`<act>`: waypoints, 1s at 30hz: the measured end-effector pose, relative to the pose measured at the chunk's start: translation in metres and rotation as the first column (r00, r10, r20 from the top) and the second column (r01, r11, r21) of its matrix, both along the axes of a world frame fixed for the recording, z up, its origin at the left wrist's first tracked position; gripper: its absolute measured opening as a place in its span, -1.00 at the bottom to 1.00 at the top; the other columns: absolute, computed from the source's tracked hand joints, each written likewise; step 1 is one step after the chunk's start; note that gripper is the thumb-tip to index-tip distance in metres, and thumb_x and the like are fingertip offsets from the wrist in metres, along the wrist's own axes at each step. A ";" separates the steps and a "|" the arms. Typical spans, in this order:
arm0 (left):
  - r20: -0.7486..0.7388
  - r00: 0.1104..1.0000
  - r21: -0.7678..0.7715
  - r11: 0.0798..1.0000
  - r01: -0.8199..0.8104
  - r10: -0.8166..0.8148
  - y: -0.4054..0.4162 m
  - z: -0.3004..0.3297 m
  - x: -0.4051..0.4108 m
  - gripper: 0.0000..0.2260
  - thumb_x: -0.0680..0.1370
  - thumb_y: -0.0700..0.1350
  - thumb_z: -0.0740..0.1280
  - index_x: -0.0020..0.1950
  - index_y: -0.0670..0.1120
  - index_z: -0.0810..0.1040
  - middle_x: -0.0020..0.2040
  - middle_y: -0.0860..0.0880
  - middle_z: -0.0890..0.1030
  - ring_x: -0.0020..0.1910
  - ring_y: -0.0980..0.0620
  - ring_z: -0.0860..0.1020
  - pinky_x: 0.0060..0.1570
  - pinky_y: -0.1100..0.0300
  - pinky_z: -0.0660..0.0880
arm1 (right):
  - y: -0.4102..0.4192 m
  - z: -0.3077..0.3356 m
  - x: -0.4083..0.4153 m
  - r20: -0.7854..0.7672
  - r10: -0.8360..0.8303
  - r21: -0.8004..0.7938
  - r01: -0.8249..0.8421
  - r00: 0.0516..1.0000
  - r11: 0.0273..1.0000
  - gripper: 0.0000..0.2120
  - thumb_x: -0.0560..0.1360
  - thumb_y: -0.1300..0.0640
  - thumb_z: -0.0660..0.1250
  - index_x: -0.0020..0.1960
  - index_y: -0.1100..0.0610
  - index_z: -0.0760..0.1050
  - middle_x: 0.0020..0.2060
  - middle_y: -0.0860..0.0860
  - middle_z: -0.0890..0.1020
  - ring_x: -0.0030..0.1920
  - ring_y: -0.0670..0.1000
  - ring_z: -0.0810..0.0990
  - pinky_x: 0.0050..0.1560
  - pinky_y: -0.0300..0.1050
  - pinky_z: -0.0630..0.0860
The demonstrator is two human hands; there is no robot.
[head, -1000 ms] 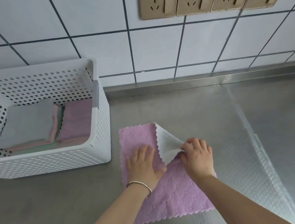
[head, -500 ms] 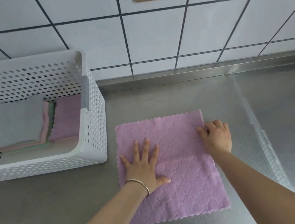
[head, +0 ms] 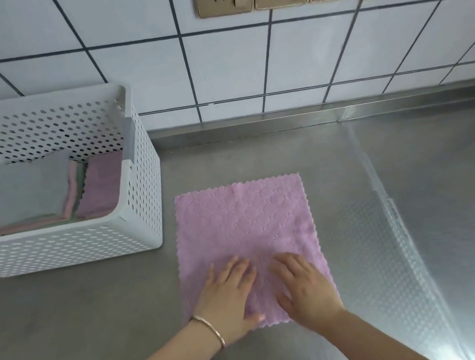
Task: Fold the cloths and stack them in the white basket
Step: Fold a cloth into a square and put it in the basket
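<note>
The pink cloth (head: pixel 248 241) lies flat and open on the metal counter (head: pixel 79 318), just right of the white basket (head: pixel 61 249). It looks a bit taller than wide, w/ the long way running from the person out to the wall. No fold in it yet.

Both hands sit on the near end of the cloth, side by side. The left hand (head: pixel 228 298) is flat, fingers a little spread, palm down, w/ its thumb by the near edge. The right hand (head: pixel 304 288) is flat too, fingers spread, pressing down. Neither one pinches anything.

The rest of the cloth stretches away from the hands, toward the wall. So the near edge is right under the wrists & the far edge is well off. Prob. next: grab the near corners & bring them up to the far edge, or the other way round. Both hands are about as close to it.

In the basket there are folded cloths already: a grey pile (head: pixel 25 191) & a purple one (head: pixel 100 185) beside it. The left hand is nearer the basket.
</note>
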State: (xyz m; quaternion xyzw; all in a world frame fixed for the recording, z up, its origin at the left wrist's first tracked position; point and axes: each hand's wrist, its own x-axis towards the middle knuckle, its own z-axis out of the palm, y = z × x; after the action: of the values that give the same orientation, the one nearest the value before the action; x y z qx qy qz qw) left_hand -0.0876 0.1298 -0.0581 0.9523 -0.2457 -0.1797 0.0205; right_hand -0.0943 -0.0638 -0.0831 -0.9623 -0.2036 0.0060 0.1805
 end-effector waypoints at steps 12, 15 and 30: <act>0.204 0.977 -0.115 0.990 0.082 -0.057 0.024 -0.027 -0.050 -0.32 0.03 -0.13 0.45 0.14 -0.01 0.38 0.19 0.02 0.38 0.20 0.01 0.35 -0.27 -0.05 0.61 | -0.024 0.008 -0.043 -0.017 0.106 -0.089 -0.107 0.994 0.990 -0.64 0.32 0.22 0.10 -0.07 0.15 0.63 -0.01 0.09 0.66 0.01 0.10 0.66 -0.02 -0.07 0.61; 0.206 0.978 -0.189 0.980 0.059 -0.019 0.036 -0.028 -0.050 -0.54 0.27 -0.22 0.11 0.16 -0.03 0.36 0.18 0.03 0.37 0.19 0.03 0.36 -0.18 0.04 0.62 | -0.029 0.014 -0.039 -0.037 0.054 -0.087 -0.057 0.998 0.995 -0.60 0.28 0.25 0.06 0.02 0.06 0.51 -0.01 0.02 0.67 -0.06 0.02 0.68 -0.26 -0.19 0.61; -0.279 0.791 -0.373 0.698 -0.611 0.544 0.077 0.009 -0.024 -0.70 0.52 -0.23 0.13 0.11 -0.06 0.59 -0.01 -0.08 0.66 -0.01 -0.12 0.59 -0.05 0.18 0.43 | -0.074 0.044 0.006 -0.410 -0.318 -0.164 0.274 0.854 0.948 -0.75 0.52 0.24 0.18 0.06 0.04 0.58 -0.16 0.04 0.59 -0.09 0.11 0.57 -0.16 -0.10 0.44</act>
State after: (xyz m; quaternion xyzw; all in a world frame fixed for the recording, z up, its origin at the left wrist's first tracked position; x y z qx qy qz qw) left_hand -0.1119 0.2063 -0.0487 0.9339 0.0343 -0.1730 0.3109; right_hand -0.0881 -0.1374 -0.0394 -0.9644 -0.0072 0.2011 0.1716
